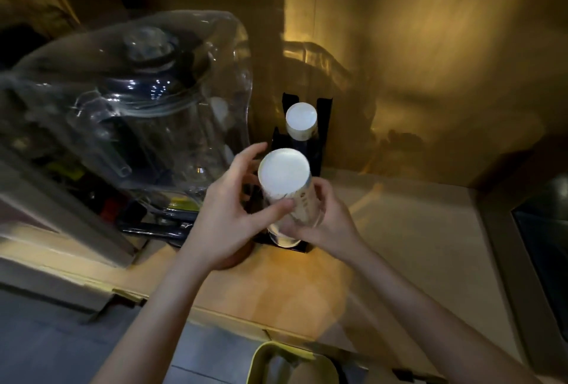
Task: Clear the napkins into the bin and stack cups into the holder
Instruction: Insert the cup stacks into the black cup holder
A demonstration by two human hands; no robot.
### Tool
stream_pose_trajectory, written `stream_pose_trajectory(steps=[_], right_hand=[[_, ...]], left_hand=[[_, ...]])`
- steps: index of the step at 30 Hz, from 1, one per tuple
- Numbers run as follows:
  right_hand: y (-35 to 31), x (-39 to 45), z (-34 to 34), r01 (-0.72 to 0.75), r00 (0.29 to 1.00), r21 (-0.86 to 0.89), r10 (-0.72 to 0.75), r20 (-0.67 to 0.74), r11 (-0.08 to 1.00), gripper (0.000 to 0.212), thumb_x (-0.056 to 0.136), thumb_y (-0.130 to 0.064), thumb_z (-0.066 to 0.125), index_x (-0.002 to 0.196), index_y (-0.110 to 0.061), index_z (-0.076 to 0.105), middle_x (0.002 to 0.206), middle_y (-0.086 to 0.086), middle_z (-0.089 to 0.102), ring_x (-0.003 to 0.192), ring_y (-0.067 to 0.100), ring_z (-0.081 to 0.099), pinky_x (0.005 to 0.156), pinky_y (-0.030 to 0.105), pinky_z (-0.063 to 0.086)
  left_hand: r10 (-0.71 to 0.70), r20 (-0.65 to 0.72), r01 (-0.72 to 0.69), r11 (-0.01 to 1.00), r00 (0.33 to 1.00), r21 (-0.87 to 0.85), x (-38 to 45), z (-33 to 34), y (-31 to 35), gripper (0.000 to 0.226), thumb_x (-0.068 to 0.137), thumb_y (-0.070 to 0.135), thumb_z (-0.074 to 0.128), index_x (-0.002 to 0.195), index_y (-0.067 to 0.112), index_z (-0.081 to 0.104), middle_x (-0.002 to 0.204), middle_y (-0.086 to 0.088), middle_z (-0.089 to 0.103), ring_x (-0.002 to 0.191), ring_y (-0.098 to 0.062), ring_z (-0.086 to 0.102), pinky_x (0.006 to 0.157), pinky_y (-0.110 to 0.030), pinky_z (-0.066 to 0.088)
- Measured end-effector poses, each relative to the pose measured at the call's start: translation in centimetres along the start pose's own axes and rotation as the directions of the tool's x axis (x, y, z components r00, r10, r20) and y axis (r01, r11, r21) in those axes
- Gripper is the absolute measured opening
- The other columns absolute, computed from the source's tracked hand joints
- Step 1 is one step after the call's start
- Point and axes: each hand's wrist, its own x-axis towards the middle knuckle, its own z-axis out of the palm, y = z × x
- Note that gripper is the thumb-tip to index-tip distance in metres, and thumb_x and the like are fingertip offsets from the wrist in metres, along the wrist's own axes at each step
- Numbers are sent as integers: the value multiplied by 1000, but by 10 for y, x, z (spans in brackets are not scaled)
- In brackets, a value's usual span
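An upside-down stack of paper cups [284,177], white base up, stands in the front slot of a black cup holder [322,125] on the wooden counter. My left hand [230,211] grips the stack's left side, thumb across its front. My right hand [322,223] wraps its lower right side. A second upside-down cup stack [301,119] sits in the holder's rear slot. No napkins are in view.
A large clear water jug [138,100] on a dispenser stands close on the left. The wooden counter [415,245] stretches to the right, with a dark sink [544,230] at its far edge. A yellow-rimmed bin [270,359] sits below the counter's front edge.
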Motion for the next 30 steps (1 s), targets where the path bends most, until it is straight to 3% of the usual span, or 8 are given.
stream_pose_trajectory(steps=[3,5,8,12,16,24,30], right_hand=[[6,3,19,21,1000,-59,-21,-2,998,80,58,-25,87,119,-32,35,119,-11,48,105,-4,50,77,9,47],[14,6,28,-2,1000,-105,3,4,995,81,57,-28,87,121,-29,36,124,-6,49,111,8,51,83,18,49],[28,9,33,-28,999,-199,36,34,980,88,57,-34,86,128,-25,35,130,-3,46,117,13,49,92,33,50],[39,12,36,-35,996,-329,59,62,944,87,64,-31,81,135,-18,34,135,1,40,120,13,44,96,28,43],[47,17,38,-61,989,-374,107,104,926,88,69,-36,75,141,-20,28,139,1,41,128,14,38,100,28,38],[48,15,32,-132,986,-375,162,50,918,50,82,-16,59,128,-16,40,119,7,59,105,24,57,75,32,45],[42,18,31,-145,989,-455,124,-76,879,23,85,-14,57,107,-8,54,101,9,66,90,25,62,76,41,53]], left_hand=[[31,19,-34,978,999,207,-5,-7,-6,76,61,58,63,130,32,40,122,13,58,110,-7,55,87,-26,50],[5,26,-11,965,1000,261,-10,-7,-16,77,60,59,61,129,29,44,123,5,60,110,-13,56,86,-35,53],[-35,27,25,956,999,293,-15,-4,-33,77,58,61,59,126,26,48,120,3,60,107,-15,58,84,-37,54],[-73,20,63,951,997,302,-15,6,-52,76,58,58,66,123,20,52,117,-2,62,105,-19,60,83,-34,53],[-54,12,47,944,998,328,-16,27,-57,73,65,32,78,128,13,49,126,-8,59,115,-26,56,91,-39,49],[-138,85,91,903,987,420,-9,55,-72,71,72,33,73,133,12,43,132,-8,55,118,-28,53,90,-42,50],[-226,198,99,859,954,502,2,71,-76,68,78,28,67,136,11,35,135,-8,47,120,-28,50,92,-39,47]])
